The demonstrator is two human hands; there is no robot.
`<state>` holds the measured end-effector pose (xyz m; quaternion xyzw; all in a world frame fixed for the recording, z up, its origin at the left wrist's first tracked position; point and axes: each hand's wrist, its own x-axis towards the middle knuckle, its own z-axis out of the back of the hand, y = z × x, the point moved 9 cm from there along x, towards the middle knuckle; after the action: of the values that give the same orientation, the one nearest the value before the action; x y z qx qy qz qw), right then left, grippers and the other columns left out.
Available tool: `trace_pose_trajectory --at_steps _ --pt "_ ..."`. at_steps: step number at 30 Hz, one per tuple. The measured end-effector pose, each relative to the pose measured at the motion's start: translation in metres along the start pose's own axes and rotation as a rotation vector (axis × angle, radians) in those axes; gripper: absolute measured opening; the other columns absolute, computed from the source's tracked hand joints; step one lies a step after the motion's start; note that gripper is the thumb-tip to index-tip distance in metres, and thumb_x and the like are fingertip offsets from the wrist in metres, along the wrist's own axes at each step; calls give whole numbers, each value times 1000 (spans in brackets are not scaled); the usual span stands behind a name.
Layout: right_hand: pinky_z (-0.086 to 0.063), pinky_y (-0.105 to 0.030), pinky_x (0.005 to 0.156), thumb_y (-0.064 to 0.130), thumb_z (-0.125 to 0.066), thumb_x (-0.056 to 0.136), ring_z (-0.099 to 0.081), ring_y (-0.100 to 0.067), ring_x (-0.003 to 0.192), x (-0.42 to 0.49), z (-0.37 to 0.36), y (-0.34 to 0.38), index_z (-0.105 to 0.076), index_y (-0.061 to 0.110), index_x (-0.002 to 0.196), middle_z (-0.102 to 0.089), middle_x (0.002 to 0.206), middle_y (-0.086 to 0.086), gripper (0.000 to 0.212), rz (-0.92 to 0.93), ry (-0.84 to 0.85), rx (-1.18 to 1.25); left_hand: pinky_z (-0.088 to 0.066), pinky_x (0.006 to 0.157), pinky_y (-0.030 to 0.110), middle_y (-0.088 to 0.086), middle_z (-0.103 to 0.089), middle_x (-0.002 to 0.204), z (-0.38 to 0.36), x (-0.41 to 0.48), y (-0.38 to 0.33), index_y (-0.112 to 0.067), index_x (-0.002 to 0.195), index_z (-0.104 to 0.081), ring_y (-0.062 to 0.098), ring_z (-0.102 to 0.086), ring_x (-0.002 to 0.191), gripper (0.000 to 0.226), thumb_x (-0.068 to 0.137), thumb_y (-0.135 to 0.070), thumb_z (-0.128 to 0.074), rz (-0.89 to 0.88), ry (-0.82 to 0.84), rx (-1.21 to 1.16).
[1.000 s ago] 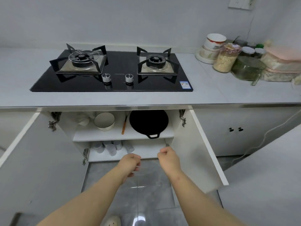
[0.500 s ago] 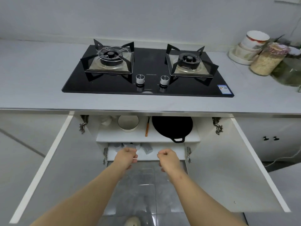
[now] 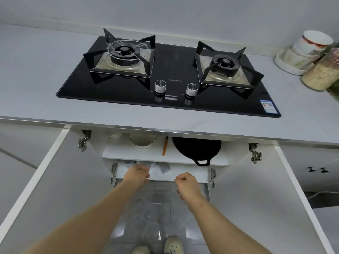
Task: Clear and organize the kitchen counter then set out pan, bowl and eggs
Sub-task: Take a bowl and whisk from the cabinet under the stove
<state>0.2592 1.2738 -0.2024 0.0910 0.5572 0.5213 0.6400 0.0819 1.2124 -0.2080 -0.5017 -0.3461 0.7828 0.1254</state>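
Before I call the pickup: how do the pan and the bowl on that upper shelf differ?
The pan is black; the bowl is pale. The pan is wider than the bowl. The pan sits right, its loop handle past the shelf edge; the bowl sits left, further back. Both rest on the same shelf, partly hidden under the counter.

White cupboard doors (image 3: 55, 189) stand swung wide, clearing the opening. On the upper white shelf (image 3: 128, 153), a white round bowl (image 3: 142, 141) left, black round pan (image 3: 197, 148) right and orange-handled utensil (image 3: 165, 147) between leave narrow gaps. Pale cups (image 3: 163, 167) crowd the lower shelf (image 3: 192, 173) at left.
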Motion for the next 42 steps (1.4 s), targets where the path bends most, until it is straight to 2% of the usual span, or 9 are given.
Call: trace_pose_trajectory --at_steps 8,16,19,23,26,31,34,39,42 --pt "-49 -34 84 16 -44 91 -58 -21 92 67 -22 -12 -51 26 78 -53 81 9 17 -16 52 -113 -42 60 25 2 -58 72 -20 65 28 -9 109 -58 13 -54 62 19 96 -16 -46 164 -57 -197" --pt "-46 -31 74 10 -43 91 -54 -20 82 116 -52 -49 -53 19 81 -51 76 6 17 -42 108 -127 -41 59 26 6 -61 98 -15 131 45 -10 121 -55 12 -56 66 29 98 -22 -41 127 -123 -225" --pt "-45 -30 71 9 -43 90 -55 -21 81 143 -56 -57 -51 21 77 -53 77 4 20 -22 72 -131 -44 66 29 7 -58 102 -17 159 52 -7 122 -52 20 -58 79 30 98 -21 -41 100 -132 -285" --pt "-41 -25 63 11 -43 91 -54 -20 77 196 -72 -56 -53 17 91 -55 87 -2 11 42 21 -133 -47 87 36 14 -50 122 -1 209 53 -8 135 -39 27 -52 103 44 96 -27 -48 -11 -250 -307" --pt "-37 -23 55 11 -42 93 -49 -14 66 227 -75 -49 -52 14 109 -53 82 0 19 85 -31 -143 -45 87 35 12 -40 141 0 239 46 -16 143 -29 29 -46 122 55 95 -36 -48 -76 -220 -316" --pt "-43 -35 95 15 -49 93 -48 -32 118 269 -82 -28 -30 11 140 -43 137 -16 51 169 -170 -96 -44 81 38 9 -43 136 -15 280 34 -21 147 -19 24 -47 104 61 95 -37 -47 -85 -175 -448" --pt "-38 -31 96 18 -53 92 -44 -32 123 292 -89 -17 -27 9 143 -37 141 -17 58 182 -204 -149 -47 84 39 13 -41 140 -23 298 35 -23 146 -19 32 -50 113 63 93 -36 -51 -43 -166 -506" --pt "-38 -30 99 14 -49 90 -42 -32 126 324 -97 -14 -30 9 141 -37 141 -16 55 84 -212 -286 -50 72 32 8 -48 99 -27 309 31 -17 120 -34 19 -49 71 29 94 -18 -47 -48 -152 -583" --pt "-38 -31 101 13 -49 89 -46 -32 126 330 -96 -20 -33 4 137 -42 139 -16 51 35 -204 -308 -54 56 24 8 -48 108 -25 304 33 -15 133 -31 25 -57 86 40 94 -11 -42 -29 -124 -670"
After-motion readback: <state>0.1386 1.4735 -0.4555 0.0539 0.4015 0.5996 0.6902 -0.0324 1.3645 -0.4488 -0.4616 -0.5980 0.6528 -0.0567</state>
